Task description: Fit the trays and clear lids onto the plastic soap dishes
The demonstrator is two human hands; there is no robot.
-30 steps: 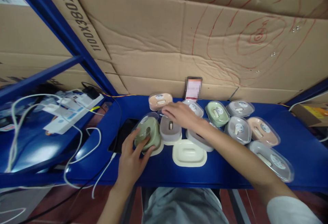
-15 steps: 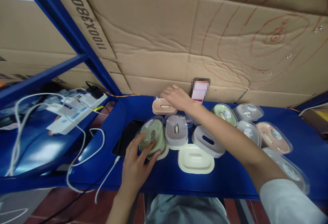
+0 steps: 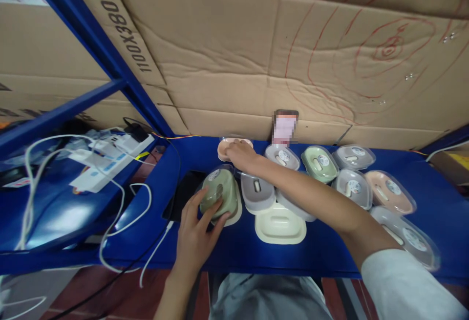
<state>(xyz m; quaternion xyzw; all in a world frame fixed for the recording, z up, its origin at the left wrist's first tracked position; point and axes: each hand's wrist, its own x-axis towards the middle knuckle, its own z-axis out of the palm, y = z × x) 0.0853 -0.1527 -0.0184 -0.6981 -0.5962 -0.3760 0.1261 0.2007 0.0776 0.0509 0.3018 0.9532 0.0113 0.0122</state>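
Left grip (image 3: 197, 229) touching green box (image 3: 226, 185); right grip (image 3: 244, 156) over peach box (image 3: 222, 149).

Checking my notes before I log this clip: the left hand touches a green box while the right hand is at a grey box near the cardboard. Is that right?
Not quite: the box at the right hand is peach, not grey, as the head view shows. It is near the cardboard, and the left hand touches a green box.

containers (image 3: 319, 163) on table (image 3: 326, 251) | phone (image 3: 285, 127) behind containers | power strip (image 3: 111, 163) left
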